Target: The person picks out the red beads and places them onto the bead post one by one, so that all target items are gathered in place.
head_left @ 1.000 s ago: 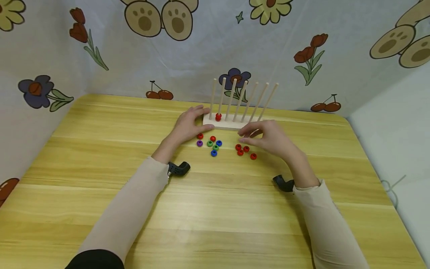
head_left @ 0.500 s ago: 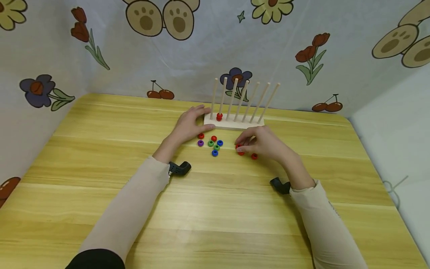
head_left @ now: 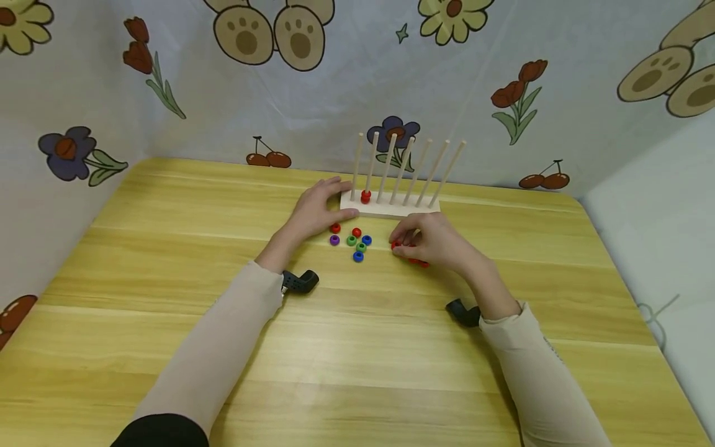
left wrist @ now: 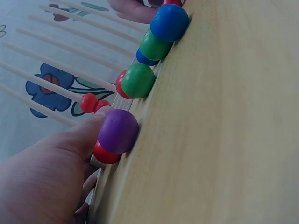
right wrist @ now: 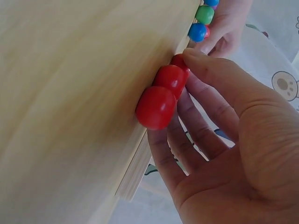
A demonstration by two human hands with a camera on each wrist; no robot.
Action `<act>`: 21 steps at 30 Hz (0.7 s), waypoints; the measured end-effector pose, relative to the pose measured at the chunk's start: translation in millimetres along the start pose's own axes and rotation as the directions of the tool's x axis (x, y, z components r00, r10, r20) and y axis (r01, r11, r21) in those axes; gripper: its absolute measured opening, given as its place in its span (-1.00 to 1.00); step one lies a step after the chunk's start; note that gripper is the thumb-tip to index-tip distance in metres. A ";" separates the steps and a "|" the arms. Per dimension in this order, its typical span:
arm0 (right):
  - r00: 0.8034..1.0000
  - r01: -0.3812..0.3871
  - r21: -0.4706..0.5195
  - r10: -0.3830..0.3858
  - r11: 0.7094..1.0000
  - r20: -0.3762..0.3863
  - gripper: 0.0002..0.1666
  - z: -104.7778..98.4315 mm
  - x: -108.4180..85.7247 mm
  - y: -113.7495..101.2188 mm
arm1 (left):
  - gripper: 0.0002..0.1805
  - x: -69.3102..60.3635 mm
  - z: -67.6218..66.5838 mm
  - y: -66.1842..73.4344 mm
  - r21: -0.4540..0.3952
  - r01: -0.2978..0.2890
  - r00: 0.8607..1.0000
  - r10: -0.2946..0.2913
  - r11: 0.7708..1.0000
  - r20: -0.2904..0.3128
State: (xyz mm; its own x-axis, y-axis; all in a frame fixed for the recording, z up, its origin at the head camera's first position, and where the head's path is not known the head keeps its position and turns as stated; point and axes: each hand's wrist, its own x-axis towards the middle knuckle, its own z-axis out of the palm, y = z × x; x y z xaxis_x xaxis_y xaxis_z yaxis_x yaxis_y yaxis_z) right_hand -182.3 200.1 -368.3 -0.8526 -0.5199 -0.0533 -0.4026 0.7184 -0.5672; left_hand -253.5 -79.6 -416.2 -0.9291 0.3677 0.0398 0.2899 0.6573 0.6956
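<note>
A wooden peg rack (head_left: 391, 210) with several upright rods stands near the back of the table. Two red beads (head_left: 365, 197) sit on its second rod from the left. My left hand (head_left: 313, 208) grips the rack's left end, thumb in front and fingers reaching behind. My right hand (head_left: 441, 242), in front of the rack's right end, pinches a red bead (right wrist: 179, 61) at the table; the thumb tip lies on it. More red beads (right wrist: 156, 107) rest beside it under the palm, partly hidden in the head view.
Between the hands lie loose beads: a purple bead (head_left: 334, 240), red beads (head_left: 356, 232), green beads (head_left: 361, 247) and blue beads (head_left: 358, 256). The wooden table (head_left: 324, 360) meets a patterned cloth (head_left: 335, 105) behind the rack.
My right hand has come down from beside the rack to the red beads and now pinches one. Nearby red beads have shifted slightly. My left hand stays on the rack.
</note>
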 end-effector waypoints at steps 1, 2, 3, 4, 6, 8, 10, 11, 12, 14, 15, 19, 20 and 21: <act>1.000 0.004 0.006 -0.004 1.000 -0.002 -0.85 0.3 -0.2 0.2 | -0.18 0.0 0.4 -0.2 0.000 0.000 1.000 0.000 1.000 0.001; 1.000 0.007 0.012 -0.007 1.000 -0.005 -0.86 0.4 -0.2 0.3 | -0.18 0.0 0.6 -0.4 0.001 0.000 1.000 0.000 1.000 0.002; 1.000 0.010 0.020 -0.010 1.000 -0.010 -0.86 0.2 -0.3 0.4 | -0.18 0.1 0.6 -0.5 0.002 0.001 1.000 -0.001 1.000 0.002; 1.000 0.013 0.027 -0.012 1.000 -0.018 -0.86 -0.1 -0.5 0.4 | -0.18 0.2 0.7 -0.5 0.004 0.002 1.000 -0.002 1.000 0.002; 0.999 0.021 0.041 -0.019 0.999 -0.042 -0.85 -1.3 -0.2 0.5 | -0.18 0.7 0.7 -0.4 0.003 0.000 1.000 0.000 1.000 -0.005; 0.997 0.030 0.054 -0.026 0.998 -0.072 -0.84 -3.5 0.0 0.2 | -0.18 1.5 0.1 0.2 0.003 -0.003 1.000 0.003 1.000 -0.009; 0.993 0.043 0.064 -0.036 0.997 -0.108 -0.82 -5.8 -0.2 0.2 | -0.18 2.1 -0.3 0.9 0.005 -0.002 1.000 0.002 1.000 -0.008; 0.991 0.051 0.069 -0.042 0.996 -0.128 -0.81 -7.0 -0.4 0.0 | -0.18 2.3 -0.4 1.2 0.006 -0.002 1.000 0.002 1.000 -0.005; 0.987 0.062 0.073 -0.050 0.995 -0.149 -0.81 -8.2 -0.4 -0.1 | -0.17 2.3 -0.6 1.5 0.009 0.000 1.000 0.000 1.000 -0.001; 0.978 0.084 0.076 -0.067 0.994 -0.197 -0.81 -10.7 -0.4 -0.7 | -0.17 2.0 -0.8 2.4 0.009 0.004 1.000 -0.004 1.000 0.004; 0.972 0.098 0.076 -0.079 0.992 -0.223 -0.80 -12.1 0.1 -1.1 | -0.17 2.1 -0.7 2.5 0.010 0.006 1.000 -0.006 1.000 0.006; 0.942 0.139 0.077 -0.108 0.987 -0.317 -0.79 -17.7 3.3 -5.3 | -0.18 2.2 -0.5 2.2 0.010 0.004 1.000 -0.004 1.000 0.001; 0.934 0.146 0.078 -0.112 0.986 -0.339 -0.79 -19.2 4.1 -7.0 | -0.18 2.0 -0.5 1.9 0.012 0.004 1.000 -0.004 1.000 0.000; 0.927 0.152 0.083 -0.113 0.985 -0.359 -0.78 -20.7 4.9 -8.8 | -0.18 1.8 -0.6 1.8 0.012 0.004 1.000 -0.004 1.000 -0.001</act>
State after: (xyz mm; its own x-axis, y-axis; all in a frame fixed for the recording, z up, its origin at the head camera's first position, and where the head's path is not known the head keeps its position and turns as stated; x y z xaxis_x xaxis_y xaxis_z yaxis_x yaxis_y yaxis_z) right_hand -189.8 200.8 -346.6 -0.8641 -0.3968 0.3096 -0.4985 0.5901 -0.6350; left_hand -254.8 -78.1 -414.4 -0.9304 0.3646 0.0379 0.2892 0.6666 0.6870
